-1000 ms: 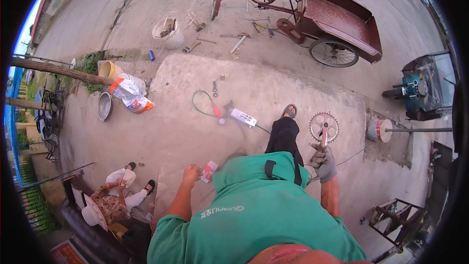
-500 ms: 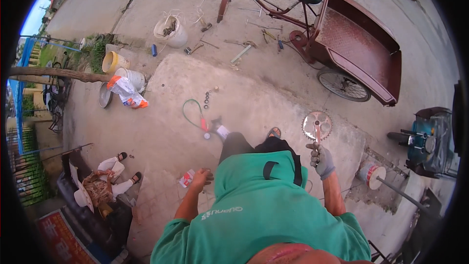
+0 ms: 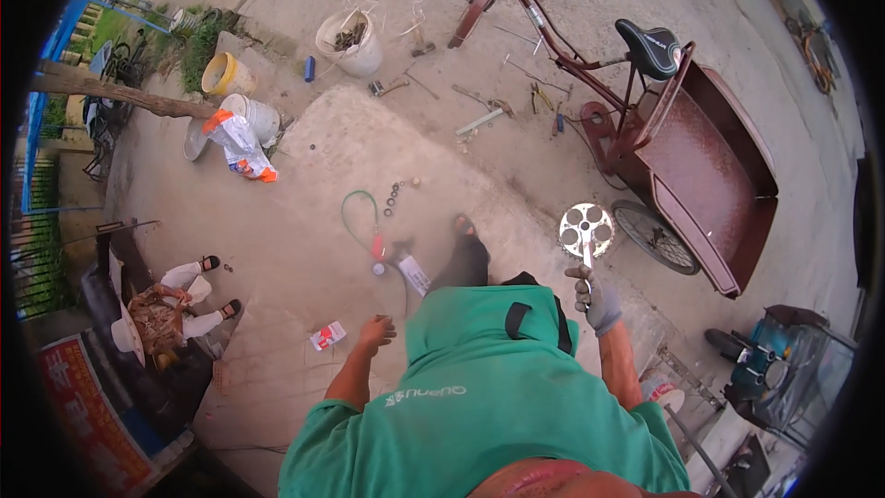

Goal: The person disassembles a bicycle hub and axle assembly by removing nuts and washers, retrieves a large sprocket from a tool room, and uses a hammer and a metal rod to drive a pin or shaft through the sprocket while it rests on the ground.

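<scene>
My right hand (image 3: 599, 302), in a grey glove, is closed round the crank arm of a bicycle crankset (image 3: 587, 231). The toothed silver chainring stands up beyond my fist, its round cut-outs facing me. Bare and hanging low beside the green shirt, my left hand (image 3: 376, 331) holds nothing, its fingers loosely apart. Nearest to it on the ground lies a small red and white packet (image 3: 327, 336). Farther ahead are a green loop of cord (image 3: 347, 212) with a red piece, and a row of dark rings (image 3: 393, 199).
A maroon cargo tricycle (image 3: 710, 166) stands ahead on the right. Hand tools surround a hammer (image 3: 499, 109) on the concrete near a white bucket (image 3: 350, 44). Left are a yellow bucket (image 3: 229, 75) and a seated person (image 3: 152, 323). A teal vehicle (image 3: 761, 364) is at right.
My view has turned and I have stepped forward. The crankset, still in my right hand, has tilted so the chainring's face shows brighter. The tricycle now appears farther right.
</scene>
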Tool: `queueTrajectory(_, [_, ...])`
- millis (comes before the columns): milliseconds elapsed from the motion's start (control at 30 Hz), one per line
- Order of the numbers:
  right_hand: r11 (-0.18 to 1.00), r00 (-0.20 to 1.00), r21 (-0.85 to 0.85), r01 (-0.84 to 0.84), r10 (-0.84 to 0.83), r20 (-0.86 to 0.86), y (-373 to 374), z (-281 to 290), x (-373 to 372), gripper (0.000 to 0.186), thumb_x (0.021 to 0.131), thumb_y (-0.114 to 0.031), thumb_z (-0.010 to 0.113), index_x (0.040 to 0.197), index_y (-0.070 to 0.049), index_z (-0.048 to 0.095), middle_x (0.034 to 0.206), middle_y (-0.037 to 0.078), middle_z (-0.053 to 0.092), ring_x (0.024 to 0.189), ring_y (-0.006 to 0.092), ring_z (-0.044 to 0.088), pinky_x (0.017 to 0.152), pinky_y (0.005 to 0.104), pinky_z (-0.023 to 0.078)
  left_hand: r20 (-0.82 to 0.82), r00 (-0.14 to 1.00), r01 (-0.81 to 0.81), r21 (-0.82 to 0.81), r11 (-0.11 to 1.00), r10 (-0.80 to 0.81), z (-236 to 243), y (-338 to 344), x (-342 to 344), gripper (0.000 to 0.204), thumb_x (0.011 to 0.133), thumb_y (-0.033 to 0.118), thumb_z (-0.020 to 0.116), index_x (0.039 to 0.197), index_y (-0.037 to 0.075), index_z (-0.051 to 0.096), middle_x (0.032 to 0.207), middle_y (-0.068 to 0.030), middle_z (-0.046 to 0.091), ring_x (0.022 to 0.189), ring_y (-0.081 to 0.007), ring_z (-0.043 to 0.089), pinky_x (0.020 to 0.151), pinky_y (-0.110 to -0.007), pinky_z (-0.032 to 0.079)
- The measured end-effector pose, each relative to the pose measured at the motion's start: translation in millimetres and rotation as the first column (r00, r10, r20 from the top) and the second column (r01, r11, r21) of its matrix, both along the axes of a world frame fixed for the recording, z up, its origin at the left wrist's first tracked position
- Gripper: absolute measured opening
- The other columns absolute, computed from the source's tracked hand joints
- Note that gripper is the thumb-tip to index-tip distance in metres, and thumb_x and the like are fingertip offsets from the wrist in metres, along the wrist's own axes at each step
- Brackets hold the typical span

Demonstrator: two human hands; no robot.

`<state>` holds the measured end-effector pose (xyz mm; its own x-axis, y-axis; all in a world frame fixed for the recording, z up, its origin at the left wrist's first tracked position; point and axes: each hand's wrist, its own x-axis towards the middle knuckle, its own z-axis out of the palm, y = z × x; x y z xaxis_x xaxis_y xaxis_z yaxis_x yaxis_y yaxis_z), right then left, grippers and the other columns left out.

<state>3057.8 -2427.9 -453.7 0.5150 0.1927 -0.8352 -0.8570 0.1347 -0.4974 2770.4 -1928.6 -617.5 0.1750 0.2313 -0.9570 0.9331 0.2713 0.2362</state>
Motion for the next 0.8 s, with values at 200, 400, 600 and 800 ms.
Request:
queueTrajectory(200, [0.990, 0.991, -0.050, -0.131, 0.131, 0.007, 61.2, -9.2, 103.7, 0.045, 0.111, -0.036, 0.047, 0.123, 0.004, 0.063, 0.071, -0.009, 0.034, 0.052, 0.0021, 0.029, 0.047, 0.0211, 0.025, 0.127, 0.989, 0.073, 0.061, 0.995, -0.081, -8.9, 50.8, 131.2, 0.039, 0.097, 0.028, 0.063, 0.127, 0.002, 0.065, 0.105, -0.0104, 0.072, 0.086, -0.0205, 0.071, 0.069, -0.033, 0.054])
queueTrajectory(400, [0.957, 0.956, -0.029, -0.290, 0.291, 0.025, 111.8, -36.3, 220.5, 0.040, 0.110, -0.033, 0.049, 0.116, 0.003, 0.065, 0.070, -0.005, 0.042, 0.050, 0.0051, 0.037, 0.044, 0.0246, 0.035, 0.179, 0.984, -0.022, 0.214, 0.977, -0.017, -6.8, 103.5, 259.3, 0.040, 0.097, 0.026, 0.060, 0.127, -0.001, 0.065, 0.102, -0.0080, 0.072, 0.083, -0.0173, 0.069, 0.068, -0.030, 0.052])
queueTrajectory(600, [0.895, 0.895, -0.039, -0.444, 0.445, 0.033, 144.0, -136.1, 333.0, 0.039, 0.110, -0.028, 0.042, 0.115, 0.004, 0.064, 0.070, -0.005, 0.041, 0.051, 0.0051, 0.039, 0.045, 0.0230, 0.034, 0.158, 0.985, 0.036, 0.195, 0.980, -0.068, -89.9, 107.6, 358.6, 0.033, 0.101, 0.029, 0.063, 0.123, 0.004, 0.066, 0.100, -0.0053, 0.072, 0.084, -0.0168, 0.071, 0.070, -0.033, 0.054])
queueTrajectory(800, [0.836, 0.838, -0.062, -0.545, 0.542, -0.053, 159.4, -323.1, 429.9, 0.034, 0.109, -0.027, 0.052, 0.113, 0.002, 0.069, 0.067, -0.004, 0.046, 0.048, 0.0049, 0.038, 0.041, 0.0240, 0.037, 0.122, 0.969, 0.183, 0.219, 0.958, -0.213, -303.1, 107.2, 497.1, 0.038, 0.094, 0.026, 0.067, 0.121, 0.000, 0.069, 0.097, -0.0092, 0.074, 0.079, -0.0181, 0.071, 0.068, -0.034, 0.055])
